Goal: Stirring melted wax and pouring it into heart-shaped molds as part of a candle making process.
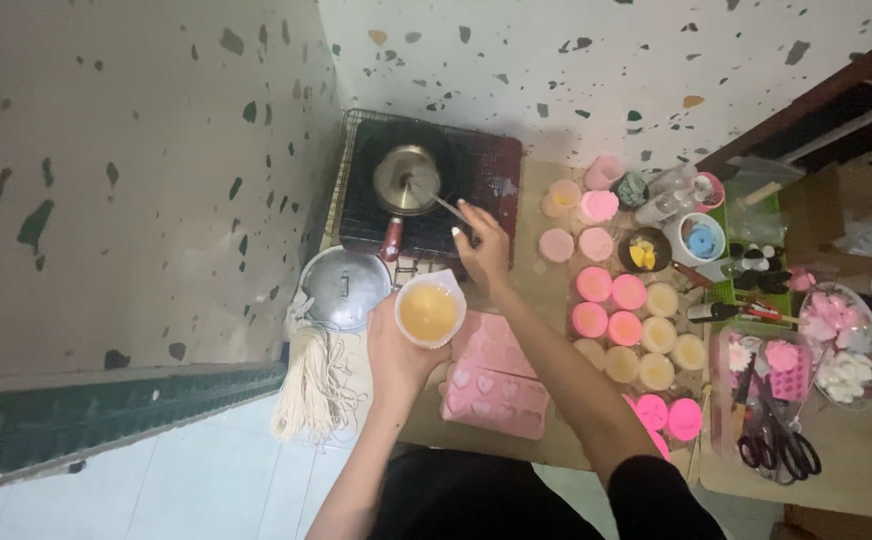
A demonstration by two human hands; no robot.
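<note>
My left hand [398,352] holds a clear plastic cup [428,310] of yellow liquid over the table's left part, just left of a pink silicone mould [496,385] with heart shapes. My right hand [483,245] reaches forward and grips the thin handle of a metal utensil [444,204] that dips into a small metal pot [406,180]. The pot sits inside a dark pan with a red handle [390,240] on a black stove [491,185].
A metal lid [344,288] lies beside the stove, a bundle of white wicks [311,385] below it. Several pink and cream round candles [624,328] fill the table middle. Scissors [781,445], small jars and trays of flower shapes [841,345] crowd the right.
</note>
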